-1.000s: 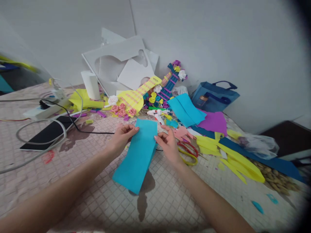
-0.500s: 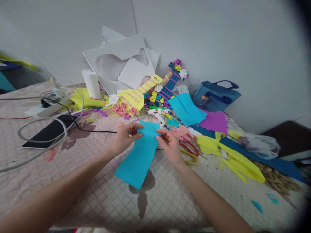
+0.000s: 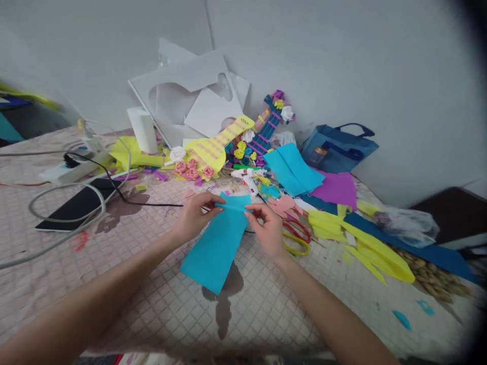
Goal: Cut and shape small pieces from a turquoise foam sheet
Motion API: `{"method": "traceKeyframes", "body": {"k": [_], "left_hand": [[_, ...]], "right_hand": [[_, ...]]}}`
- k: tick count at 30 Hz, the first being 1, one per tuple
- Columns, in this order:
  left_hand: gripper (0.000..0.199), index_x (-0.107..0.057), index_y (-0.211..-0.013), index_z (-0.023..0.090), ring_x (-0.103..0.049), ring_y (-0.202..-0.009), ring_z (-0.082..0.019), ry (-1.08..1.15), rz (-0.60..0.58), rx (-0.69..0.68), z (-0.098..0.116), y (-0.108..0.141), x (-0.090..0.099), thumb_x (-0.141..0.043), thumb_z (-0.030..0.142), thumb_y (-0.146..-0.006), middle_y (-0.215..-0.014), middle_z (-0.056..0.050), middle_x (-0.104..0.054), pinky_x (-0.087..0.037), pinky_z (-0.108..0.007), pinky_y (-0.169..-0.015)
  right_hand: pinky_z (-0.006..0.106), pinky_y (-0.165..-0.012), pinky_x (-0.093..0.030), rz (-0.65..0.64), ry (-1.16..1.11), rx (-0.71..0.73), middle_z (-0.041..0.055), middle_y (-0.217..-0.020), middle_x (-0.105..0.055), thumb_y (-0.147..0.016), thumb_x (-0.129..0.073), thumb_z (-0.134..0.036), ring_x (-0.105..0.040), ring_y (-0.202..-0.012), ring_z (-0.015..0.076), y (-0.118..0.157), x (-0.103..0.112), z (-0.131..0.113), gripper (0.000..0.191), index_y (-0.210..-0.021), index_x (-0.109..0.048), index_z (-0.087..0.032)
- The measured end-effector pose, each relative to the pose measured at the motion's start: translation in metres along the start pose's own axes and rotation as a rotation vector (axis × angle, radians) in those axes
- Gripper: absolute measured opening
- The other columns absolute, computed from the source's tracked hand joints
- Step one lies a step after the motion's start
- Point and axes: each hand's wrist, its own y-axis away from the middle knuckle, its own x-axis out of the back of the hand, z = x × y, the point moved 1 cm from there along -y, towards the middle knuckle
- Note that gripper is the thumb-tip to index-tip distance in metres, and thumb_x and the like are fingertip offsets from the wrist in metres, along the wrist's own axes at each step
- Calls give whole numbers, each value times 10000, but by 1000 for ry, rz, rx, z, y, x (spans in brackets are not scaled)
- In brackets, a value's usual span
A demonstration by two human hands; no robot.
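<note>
A strip of turquoise crepe paper [image 3: 215, 248] hangs slantwise over the table, its wide end toward me. My left hand [image 3: 196, 217] pinches its left edge near the top between thumb and fingers. On the opposite edge, my right hand [image 3: 266, 227] pinches the paper at the same height. Between the two grips runs a narrow crosswise crease, with a short flap standing beyond it. Behind the strip lies a white glue gun [image 3: 249, 180]. Scissors with red and yellow handles [image 3: 299, 238] rest just right of my right hand.
A yellow paper guitar [image 3: 209, 154] with pink flowers and a blue one [image 3: 268, 134] lean at the back. Turquoise sheets [image 3: 292, 170], yellow paper [image 3: 365, 243] and a blue bag [image 3: 338, 149] are on the right. Cables cross a black tablet-like slab [image 3: 79, 208] at left.
The paper's top has been pinched into a crosswise crease between my fingers, where it was smooth before. Both hands stay in nearly the same place.
</note>
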Motion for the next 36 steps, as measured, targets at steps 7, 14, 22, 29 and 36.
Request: {"method": "traceKeyframes", "body": {"k": [7, 14, 22, 29, 36], "left_hand": [[90, -698, -829, 173, -566, -783, -143, -11, 51, -120, 1, 0, 0, -614, 195, -804, -845, -53, -586, -468, -238, -632], [137, -666, -921, 185, -549, -709, -120, -71, 122, -83, 4, 0, 2, -602, 246, -816, -903, -51, -578, -459, -245, -627], [488, -610, -709, 134, -516, -422, -105, 226, -148, 407, 18, 9, -4, -477, 583, -847, -579, -47, -629, -376, -233, -422], [360, -579, -779, 140, -673, -686, -175, 791, -144, 789, 6, 9, -11, -729, 459, -704, -770, -71, -685, -515, -256, -596], [442, -565, -1054, 175, -590, -867, -180, 496, 58, 482, 6, 4, -3, -664, 483, -753, -883, -35, -603, -477, -299, -727]], "right_hand": [[272, -606, -478, 35, 47, 110, 49, -903, -549, -833, -607, -246, -566, -761, 152, -1, 3, 0, 66, -815, -661, -213], [270, -478, -512, -2, -227, -53, 54, -1002, -642, -854, -594, -281, -592, -544, 108, 3, -2, 5, 68, -877, -606, -218], [377, -862, -547, 50, 190, 469, 70, -1011, -690, -865, -543, -92, -657, -953, 193, 6, 3, -4, 209, -980, -631, -242], [344, -840, -561, -113, 312, 745, 109, -1018, -695, -847, -558, -53, -660, -958, 203, 13, -4, -9, 255, -1045, -628, -199], [337, -825, -555, -97, 171, 571, 78, -997, -673, -853, -558, -74, -648, -941, 181, 11, 1, -13, 214, -988, -629, -224]]}}
